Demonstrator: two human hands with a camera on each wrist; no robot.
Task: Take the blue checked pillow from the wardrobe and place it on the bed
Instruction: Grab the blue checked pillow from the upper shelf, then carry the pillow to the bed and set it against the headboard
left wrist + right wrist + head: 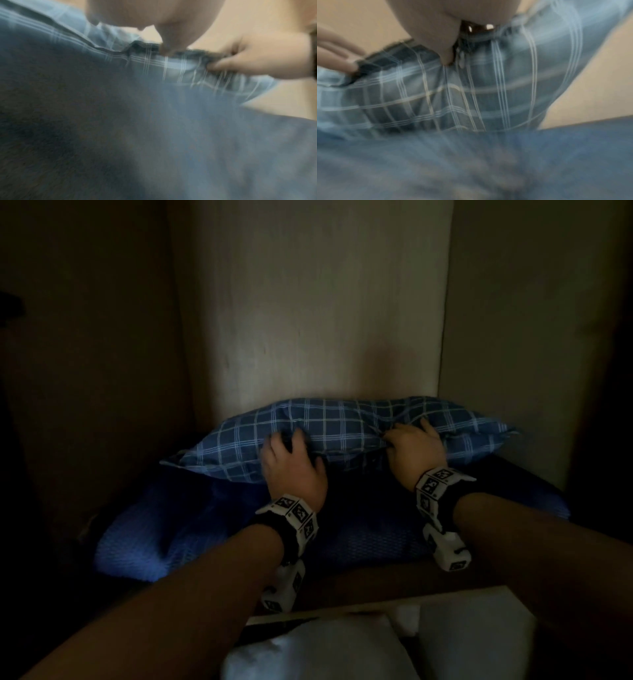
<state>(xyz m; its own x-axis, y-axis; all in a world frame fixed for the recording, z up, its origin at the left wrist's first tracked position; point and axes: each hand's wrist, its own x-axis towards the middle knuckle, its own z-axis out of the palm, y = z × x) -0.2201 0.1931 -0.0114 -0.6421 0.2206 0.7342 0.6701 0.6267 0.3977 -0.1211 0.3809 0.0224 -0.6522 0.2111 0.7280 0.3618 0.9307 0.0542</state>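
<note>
The blue checked pillow [342, 429] lies across a wardrobe compartment, on top of a blue knitted blanket [164, 539]. My left hand [291, 462] grips its front edge left of centre, fingers curled into the fabric. To the right, my right hand [412, 445] grips the same edge, bunching the cloth. In the left wrist view the pillow [181, 70] is pinched under my left thumb [169, 43], and the right hand [257, 58] shows at the right. In the right wrist view my right thumb [440, 40] presses into the pillow [488, 97]. Both wrist views are blurred.
The pale back panel [325, 320] of the wardrobe rises behind the pillow, with dark side walls close on the left and right. A white cushion [308, 655] and a white box-like shape [472, 635] sit below the shelf's front edge [376, 583].
</note>
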